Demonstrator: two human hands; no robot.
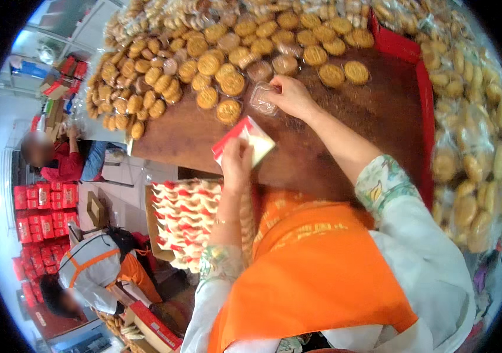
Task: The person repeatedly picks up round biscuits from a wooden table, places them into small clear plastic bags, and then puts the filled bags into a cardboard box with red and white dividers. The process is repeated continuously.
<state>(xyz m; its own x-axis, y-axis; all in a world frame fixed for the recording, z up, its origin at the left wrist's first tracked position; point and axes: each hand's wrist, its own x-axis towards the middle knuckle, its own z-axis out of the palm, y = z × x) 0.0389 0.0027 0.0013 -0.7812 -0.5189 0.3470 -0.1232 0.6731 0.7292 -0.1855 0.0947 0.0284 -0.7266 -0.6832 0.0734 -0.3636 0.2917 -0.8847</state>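
Note:
My left hand [236, 161] pinches a small red and white paper packet [257, 140], its white inner side showing, above the front part of the brown tabletop [321, 145]. My right hand [290, 97] is further forward and to the right, its fingertips closed on a clear plastic wrapper or tray [263, 99]. Whether anything lies inside that clear plastic cannot be told. Just beyond both hands, round golden pastries [229, 111] with stamped tops lie singly and in heaps, many of them wrapped in clear film.
Below the table's left front edge stands a cardboard box [159, 238] packed with red and cream paper packets [187, 220]. A red strip [425, 128] borders the right side, with bagged pastries [471, 163] beyond. Two people [63, 161] [96, 273] work at the left, near stacked red boxes [45, 196].

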